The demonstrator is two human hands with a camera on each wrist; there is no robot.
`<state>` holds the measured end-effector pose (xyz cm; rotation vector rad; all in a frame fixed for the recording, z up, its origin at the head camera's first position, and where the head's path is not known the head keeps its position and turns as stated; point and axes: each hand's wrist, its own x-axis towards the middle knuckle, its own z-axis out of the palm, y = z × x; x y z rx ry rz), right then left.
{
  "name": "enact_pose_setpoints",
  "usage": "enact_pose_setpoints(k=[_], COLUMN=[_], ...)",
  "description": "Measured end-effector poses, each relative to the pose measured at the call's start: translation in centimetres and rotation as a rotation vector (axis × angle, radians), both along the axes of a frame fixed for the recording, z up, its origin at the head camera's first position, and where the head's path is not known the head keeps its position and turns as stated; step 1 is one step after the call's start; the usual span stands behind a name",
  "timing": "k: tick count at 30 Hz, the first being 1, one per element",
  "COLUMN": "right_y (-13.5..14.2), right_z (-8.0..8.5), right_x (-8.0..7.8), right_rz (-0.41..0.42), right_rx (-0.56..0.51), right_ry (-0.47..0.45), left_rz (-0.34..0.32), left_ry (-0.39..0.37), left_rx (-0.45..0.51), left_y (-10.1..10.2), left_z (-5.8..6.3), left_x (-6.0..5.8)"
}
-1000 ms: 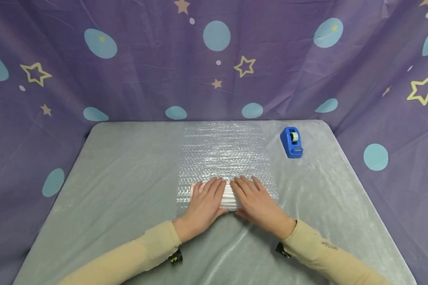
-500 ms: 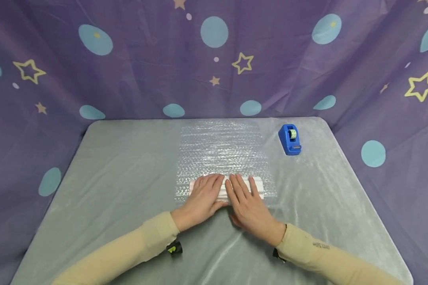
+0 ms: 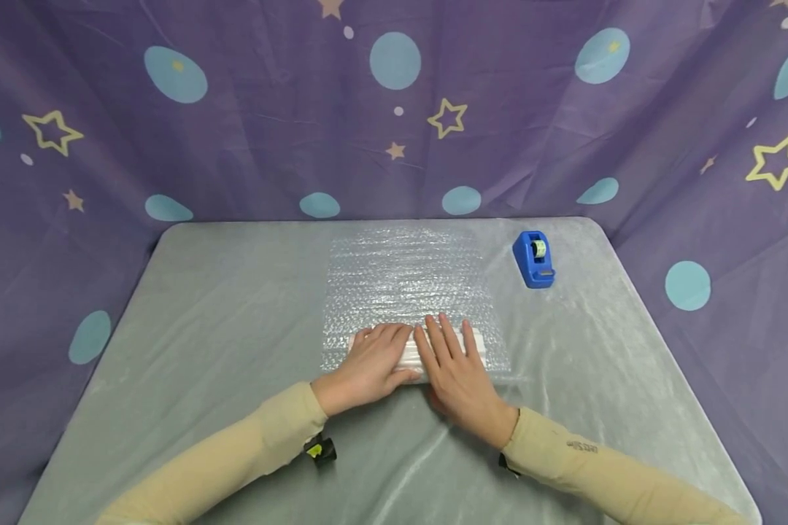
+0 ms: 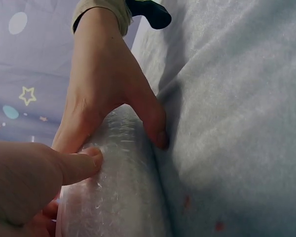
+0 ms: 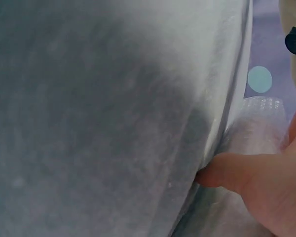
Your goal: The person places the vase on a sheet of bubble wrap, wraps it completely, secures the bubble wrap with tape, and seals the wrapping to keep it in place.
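At lower centre, a white oblong bundle [image 3: 412, 355] lies in the near end of a clear plastic bubble-wrap sheet [image 3: 407, 273]. The left hand [image 3: 368, 366] curls its fingers round the bundle; the right hand [image 3: 461, 379] lays straight, spread fingers across it.

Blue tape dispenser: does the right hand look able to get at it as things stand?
Probably yes: only bubble wrap and tablecloth lie between the right hand and the dispenser, though the hand must first leave the white bundle.

Head: even light | bubble wrap [image 3: 410, 273] glints | wrist views: soft, shadowed
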<state>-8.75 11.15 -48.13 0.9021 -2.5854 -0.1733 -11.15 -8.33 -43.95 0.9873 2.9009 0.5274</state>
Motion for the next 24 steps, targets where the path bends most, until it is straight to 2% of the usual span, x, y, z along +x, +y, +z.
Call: enact_pose_setpoints(k=[7, 11, 17, 22, 24], right_y=[-0.3, -0.3, -0.3, -0.3, -0.4], right_z=[-0.3, -0.2, 0.1, 0.4, 0.6], right_x=[-0.7, -1.2, -1.6, -1.8, -1.8], right_rz=[-0.005, -0.002, 0.015, 0.008, 0.006], right_rx=[-0.006, -0.002, -0.008, -0.001, -0.003], right_ry=[0.092, 0.102, 0.052, 0.015, 0.009], left_rz=[0.007, 0.021, 0.070, 0.082, 0.084], left_ry=[0.000, 0.047, 0.231, 0.430, 0.483], left_rx=[-0.052, -0.087, -0.144, -0.147, -0.157], left_y=[-0.2, -0.3, -0.2, 0.6, 1.0], left_z=[0.0, -0.1, -0.1, -0.1, -0.1], left_x=[-0.3, -0.4, -0.2, 1.1, 1.7])
